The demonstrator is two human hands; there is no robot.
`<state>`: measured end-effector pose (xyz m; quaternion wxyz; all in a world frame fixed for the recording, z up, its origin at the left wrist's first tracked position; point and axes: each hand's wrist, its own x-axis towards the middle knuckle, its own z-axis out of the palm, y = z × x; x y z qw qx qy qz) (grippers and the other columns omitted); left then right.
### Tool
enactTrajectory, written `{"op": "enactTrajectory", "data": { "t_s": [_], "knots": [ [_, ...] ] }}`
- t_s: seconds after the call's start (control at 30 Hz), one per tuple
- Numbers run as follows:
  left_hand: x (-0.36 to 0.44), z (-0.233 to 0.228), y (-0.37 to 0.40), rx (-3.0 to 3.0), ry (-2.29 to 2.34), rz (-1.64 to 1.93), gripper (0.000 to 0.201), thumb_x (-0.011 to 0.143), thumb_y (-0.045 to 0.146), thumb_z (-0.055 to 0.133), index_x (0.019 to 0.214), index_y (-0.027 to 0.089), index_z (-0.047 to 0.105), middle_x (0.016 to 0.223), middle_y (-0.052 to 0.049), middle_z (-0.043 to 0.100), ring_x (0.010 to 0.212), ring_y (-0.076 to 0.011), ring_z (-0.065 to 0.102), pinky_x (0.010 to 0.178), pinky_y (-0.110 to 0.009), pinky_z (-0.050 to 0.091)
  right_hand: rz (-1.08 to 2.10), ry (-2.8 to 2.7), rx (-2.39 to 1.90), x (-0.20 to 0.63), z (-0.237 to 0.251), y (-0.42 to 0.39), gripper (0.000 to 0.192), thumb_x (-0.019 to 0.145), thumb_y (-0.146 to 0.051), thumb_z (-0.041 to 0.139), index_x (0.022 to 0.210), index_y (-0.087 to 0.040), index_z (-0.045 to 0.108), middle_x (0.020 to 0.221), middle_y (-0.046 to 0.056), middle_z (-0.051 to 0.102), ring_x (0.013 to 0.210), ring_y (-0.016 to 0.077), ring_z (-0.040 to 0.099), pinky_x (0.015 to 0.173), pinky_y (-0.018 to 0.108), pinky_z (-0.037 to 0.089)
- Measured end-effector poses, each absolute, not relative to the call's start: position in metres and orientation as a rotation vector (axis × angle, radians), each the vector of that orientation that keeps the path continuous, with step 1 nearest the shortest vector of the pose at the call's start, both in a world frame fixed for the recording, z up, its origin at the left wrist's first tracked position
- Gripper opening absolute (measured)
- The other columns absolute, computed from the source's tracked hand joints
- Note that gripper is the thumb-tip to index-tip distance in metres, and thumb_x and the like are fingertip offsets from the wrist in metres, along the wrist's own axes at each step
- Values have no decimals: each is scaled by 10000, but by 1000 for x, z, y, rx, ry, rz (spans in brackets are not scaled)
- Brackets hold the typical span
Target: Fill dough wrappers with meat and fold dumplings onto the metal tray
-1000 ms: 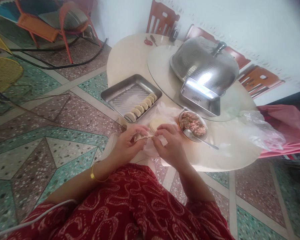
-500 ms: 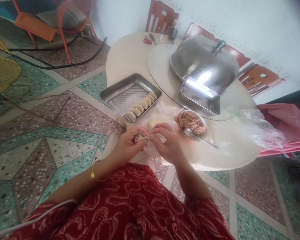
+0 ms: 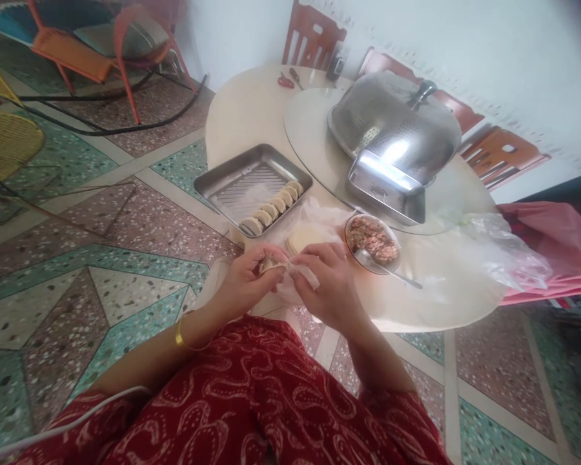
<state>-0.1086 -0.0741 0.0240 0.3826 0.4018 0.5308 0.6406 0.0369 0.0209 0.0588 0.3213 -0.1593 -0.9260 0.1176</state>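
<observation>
L hand (image 3: 246, 276) holds dumpling (image 3: 270, 265), R hand (image 3: 330, 279) at its end

Person's at near edge of round table (image 3: 239, 110), hands together in front of torso. L thumb + fingers are curled narrow round the pale dumpling, which is partly hidden by them. R thumb + index nearly meet at its R end; can't tell if they actually grip the dough, too blurry there.

Just beyond the hands: stack of round wrappers (image 3: 299, 241) on a thin whitish sheet (image 3: 322, 216). To L, metal tray (image 3: 230, 187) w/ a row of folded dumplings (image 3: 272, 208) along its R side. To R, near R hand, bowl (image 3: 391, 262) w/ meat filling (image 3: 370, 234); spoon (image 3: 363, 258) sits in it, handle out over rim. Farther back: glass turntable (image 3: 312, 129) w/ big steel dome (image 3: 392, 119) + small metal pan (image 3: 385, 197) just in front of it.
</observation>
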Motion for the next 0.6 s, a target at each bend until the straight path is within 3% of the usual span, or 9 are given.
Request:
{"op": "enactTrajectory", "data": {
  "t_s": [0.33, 0.6],
  "knots": [
    [-109, 16, -74, 1043, 1329, 1627, 94, 819, 228, 644, 881, 175, 597, 981, -28, 649, 609, -69, 596, 529, -175, 546, 234, -2380, -523, 34, 52, 21, 101, 839, -123, 582, 800, -189, 648, 824, 71, 658, 793, 213, 550, 728, 370, 469],
    [-107, 11, -72, 1080, 1304, 1583, 93, 800, 190, 615, 889, 186, 588, 987, -13, 631, 594, -59, 584, 483, -166, 541, 646, -2270, -627, 29, 42, 22, 113, 855, -163, 546, 768, -201, 607, 774, 35, 645, 777, 187, 573, 720, 327, 470]
  ]
}}
